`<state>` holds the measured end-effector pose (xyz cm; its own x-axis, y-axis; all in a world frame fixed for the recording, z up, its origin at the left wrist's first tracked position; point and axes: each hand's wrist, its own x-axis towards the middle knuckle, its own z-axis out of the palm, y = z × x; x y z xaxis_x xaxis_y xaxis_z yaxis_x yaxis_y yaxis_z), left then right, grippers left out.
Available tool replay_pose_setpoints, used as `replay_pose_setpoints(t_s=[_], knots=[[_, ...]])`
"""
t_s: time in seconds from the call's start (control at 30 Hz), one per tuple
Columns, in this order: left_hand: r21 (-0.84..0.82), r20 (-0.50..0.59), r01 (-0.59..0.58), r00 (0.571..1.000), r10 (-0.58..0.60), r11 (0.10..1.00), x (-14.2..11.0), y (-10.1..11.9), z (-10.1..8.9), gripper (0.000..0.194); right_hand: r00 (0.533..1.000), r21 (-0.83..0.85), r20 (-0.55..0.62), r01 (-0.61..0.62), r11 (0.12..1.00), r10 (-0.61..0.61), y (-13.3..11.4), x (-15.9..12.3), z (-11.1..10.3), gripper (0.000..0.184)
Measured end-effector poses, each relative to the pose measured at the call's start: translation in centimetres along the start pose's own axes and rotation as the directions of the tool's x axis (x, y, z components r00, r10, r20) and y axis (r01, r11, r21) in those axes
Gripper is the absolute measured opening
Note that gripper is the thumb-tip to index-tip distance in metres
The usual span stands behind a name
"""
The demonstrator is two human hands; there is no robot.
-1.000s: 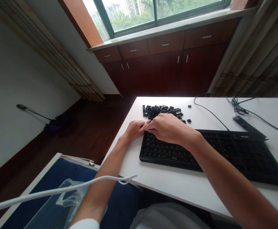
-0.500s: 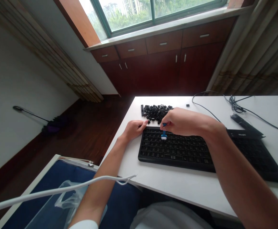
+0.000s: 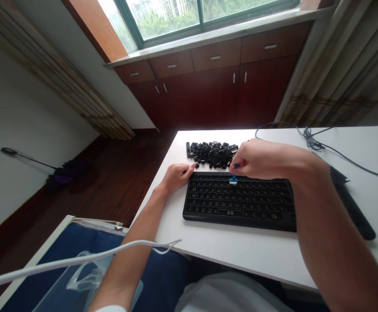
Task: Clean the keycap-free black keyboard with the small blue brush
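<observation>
A black keyboard (image 3: 237, 203) with its keycaps removed lies on the white table, its exposed sockets in rows. My right hand (image 3: 256, 160) is closed around a small blue brush (image 3: 233, 178), whose pale bristles point down at the keyboard's top row. Part of the brush handle is hidden by the fingers. At the keyboard's upper left corner, my left hand (image 3: 177, 177) is closed with curled fingers, its thumb along the corner. A heap of loose black keycaps (image 3: 211, 154) sits just behind the keyboard. My right forearm covers part of the keyboard's right side.
The white table (image 3: 176, 232) has its left edge beside my left forearm. A black cable (image 3: 310, 139) lies coiled at the back right. A white cord (image 3: 111, 249) crosses the lower left, in front of a blue padded surface (image 3: 163, 277). A dark umbrella (image 3: 67, 173) is on the floor.
My right hand has moved the brush right and up to the keyboard's top row. My left hand stays by the corner. The whole view has shifted slightly.
</observation>
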<state>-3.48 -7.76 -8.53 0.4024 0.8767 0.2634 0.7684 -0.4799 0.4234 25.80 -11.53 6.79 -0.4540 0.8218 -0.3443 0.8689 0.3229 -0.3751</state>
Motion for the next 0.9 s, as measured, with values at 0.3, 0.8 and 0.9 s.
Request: replay_pose_setpoints(t_s=[0.3,0.8,0.9], knots=[[-0.007,0.010,-0.004,1.000,0.004,1.000,0.1,0.2,-0.1,0.049,0.999,-0.043,-0.033,0.035,0.998,-0.036,0.0,-0.2,0.2,0.015],[-0.011,0.029,0.011,1.000,-0.010,1.000,0.3,0.2,0.2,0.047,0.987,-0.043,0.038,-0.156,0.987,0.157,2.6,-1.2,-1.2,0.013],[-0.007,0.027,0.014,1.000,-0.013,1.000,0.4,0.2,0.2,0.047,0.986,-0.059,0.041,-0.158,0.986,0.161,2.3,-1.3,-1.2,0.011]])
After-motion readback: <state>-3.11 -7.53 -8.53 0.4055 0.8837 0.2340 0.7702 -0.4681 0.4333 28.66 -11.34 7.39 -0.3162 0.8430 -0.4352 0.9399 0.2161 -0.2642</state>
